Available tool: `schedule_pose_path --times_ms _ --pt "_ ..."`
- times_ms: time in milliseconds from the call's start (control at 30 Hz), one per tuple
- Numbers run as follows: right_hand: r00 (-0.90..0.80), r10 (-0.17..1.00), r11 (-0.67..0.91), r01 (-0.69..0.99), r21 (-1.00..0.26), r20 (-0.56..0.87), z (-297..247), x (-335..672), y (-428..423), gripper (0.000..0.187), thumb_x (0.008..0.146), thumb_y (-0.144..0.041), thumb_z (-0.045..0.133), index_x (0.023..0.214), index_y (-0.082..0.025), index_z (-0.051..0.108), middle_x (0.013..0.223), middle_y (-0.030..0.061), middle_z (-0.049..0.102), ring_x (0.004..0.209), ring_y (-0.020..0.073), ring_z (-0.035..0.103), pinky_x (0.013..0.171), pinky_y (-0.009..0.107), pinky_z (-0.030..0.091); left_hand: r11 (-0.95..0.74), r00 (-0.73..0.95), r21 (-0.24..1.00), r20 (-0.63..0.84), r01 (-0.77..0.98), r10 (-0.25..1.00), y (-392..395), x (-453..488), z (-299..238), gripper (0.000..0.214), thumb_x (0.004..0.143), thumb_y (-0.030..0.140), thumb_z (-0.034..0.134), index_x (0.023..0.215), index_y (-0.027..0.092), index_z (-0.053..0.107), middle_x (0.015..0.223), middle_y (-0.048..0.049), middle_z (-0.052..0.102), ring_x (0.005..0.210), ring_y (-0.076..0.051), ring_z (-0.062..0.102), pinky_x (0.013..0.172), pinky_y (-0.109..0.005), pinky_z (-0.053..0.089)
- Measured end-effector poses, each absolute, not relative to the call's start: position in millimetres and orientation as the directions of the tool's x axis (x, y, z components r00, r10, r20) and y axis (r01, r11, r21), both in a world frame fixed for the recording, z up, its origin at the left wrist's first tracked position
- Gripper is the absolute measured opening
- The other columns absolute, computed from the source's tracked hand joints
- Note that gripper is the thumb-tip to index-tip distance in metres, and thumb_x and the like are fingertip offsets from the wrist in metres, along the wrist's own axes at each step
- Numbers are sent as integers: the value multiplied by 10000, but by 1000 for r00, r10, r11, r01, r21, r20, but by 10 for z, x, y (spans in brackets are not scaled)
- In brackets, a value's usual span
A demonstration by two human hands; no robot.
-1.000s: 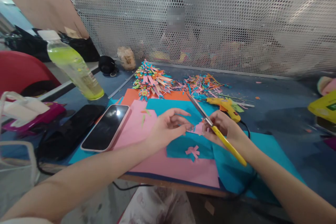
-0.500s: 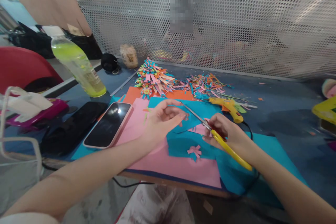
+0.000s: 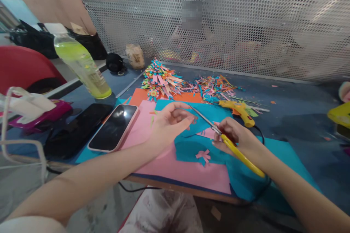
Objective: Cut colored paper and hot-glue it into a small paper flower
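My right hand is wrapped round yellow-handled scissors, whose blades point up and left toward my left hand. My left hand hovers over the blue paper, its fingers curled and the thumb close to the fingertips. Whatever it may pinch is too small to tell against the blue. Below the hands, a small pink strip cutout with a bit of blue lies on a blue sheet. Under that spreads a large pink sheet.
Behind stand a fringed paper cone and a heap of paper scraps. A yellow glue gun lies right of centre. To the left are a phone, a black case-like object and a green drink bottle. Perforated metal rises at the back.
The view has shifted slightly. Both hands and the scissors keep nearly the same pose over the paper.
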State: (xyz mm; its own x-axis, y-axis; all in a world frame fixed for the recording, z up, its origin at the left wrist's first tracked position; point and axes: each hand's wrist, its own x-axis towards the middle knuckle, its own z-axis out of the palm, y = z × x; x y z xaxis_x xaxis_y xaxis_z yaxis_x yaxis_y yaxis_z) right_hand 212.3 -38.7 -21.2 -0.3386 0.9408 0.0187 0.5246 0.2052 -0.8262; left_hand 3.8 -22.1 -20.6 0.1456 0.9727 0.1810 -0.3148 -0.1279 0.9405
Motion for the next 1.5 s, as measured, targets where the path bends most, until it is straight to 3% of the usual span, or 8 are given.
schedule_pose_path --times_ms 300,600,900,1133,1500 --pt "-346 938 216 529 -821 24 -357 2169 -338 330 679 -368 641 814 -211 384 708 -17 549 469 64 403 407 197 308 -140 142 940 191 -311 971 -234 40 -192 200 678 165 649 829 174 518 645 20 606 576 -94 579 522 -211 454" --pt "-369 928 264 554 -790 52 -417 2198 -304 348 677 -379 639 812 -224 359 731 -6 565 615 143 545 475 233 401 -163 148 933 219 -320 965 -238 48 -195 254 660 157 659 852 180 495 647 32 599 584 -92 580 531 -208 454" --pt "-372 927 263 572 -777 40 -408 2204 -305 336 681 -376 627 809 -225 357 719 -3 561 609 145 541 474 241 393 -181 149 935 235 -304 961 -237 40 -203 238 684 147 637 871 179 494 667 22 605 594 -93 582 534 -212 458" --pt "-347 938 235 587 -775 22 -350 2170 -335 326 681 -392 621 808 -219 374 709 -21 554 505 92 469 430 214 339 -173 118 936 218 -308 969 -241 39 -195 268 669 142 647 881 179 487 664 23 604 607 -104 589 544 -222 456" --pt "-372 927 267 549 -792 55 -433 2199 -309 352 675 -377 641 818 -222 360 716 -16 551 588 130 525 452 219 373 -157 145 937 210 -311 967 -243 53 -200 259 677 126 634 874 186 477 660 29 595 599 -92 577 541 -212 451"
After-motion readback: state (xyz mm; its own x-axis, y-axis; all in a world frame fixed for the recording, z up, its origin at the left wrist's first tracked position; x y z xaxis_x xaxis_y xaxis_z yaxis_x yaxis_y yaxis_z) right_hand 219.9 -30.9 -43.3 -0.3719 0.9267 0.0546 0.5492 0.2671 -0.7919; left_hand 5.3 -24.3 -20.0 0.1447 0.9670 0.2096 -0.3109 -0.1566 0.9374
